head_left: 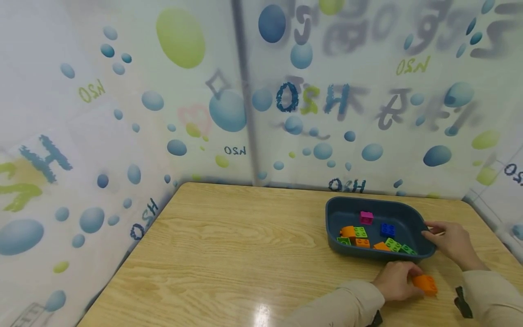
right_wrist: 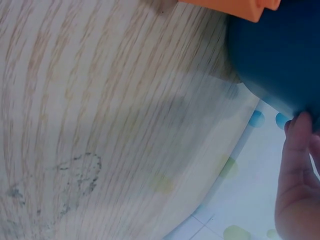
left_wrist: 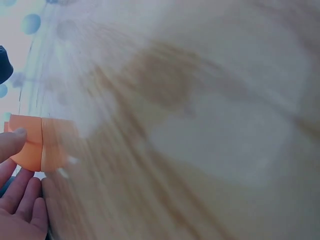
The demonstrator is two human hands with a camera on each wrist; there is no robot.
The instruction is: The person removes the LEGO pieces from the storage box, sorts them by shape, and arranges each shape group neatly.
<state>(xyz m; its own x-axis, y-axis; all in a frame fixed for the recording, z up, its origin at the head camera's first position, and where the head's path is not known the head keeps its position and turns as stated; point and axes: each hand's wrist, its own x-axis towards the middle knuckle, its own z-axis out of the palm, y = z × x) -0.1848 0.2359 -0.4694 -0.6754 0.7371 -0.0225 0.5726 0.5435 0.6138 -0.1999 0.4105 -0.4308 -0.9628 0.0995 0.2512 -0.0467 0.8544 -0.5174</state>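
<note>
A dark blue plastic bin [head_left: 340, 218] sits at the right side of the table, holding several toy building blocks in orange, green, pink and blue. My right hand [head_left: 453, 243] pinches the bin's right end at the rim; in the right wrist view its fingers [right_wrist: 299, 135] lie against the bin wall [right_wrist: 280, 65]. In front of the bin, my left hand [head_left: 397, 280] holds an orange toy block [head_left: 426, 284] with a curved side. The left wrist view has the thumb on one face of that block [left_wrist: 30, 142], with the other fingers beside it.
The wood-grain table [head_left: 245, 245] stretches away to the left of the bin. A patterned wall covering [head_left: 286, 150] with printed bubbles and letters stands along the table's back and left edges. Inside the bin, a pink block [head_left: 366, 218] and a blue block [head_left: 387, 230] lie apart from the others.
</note>
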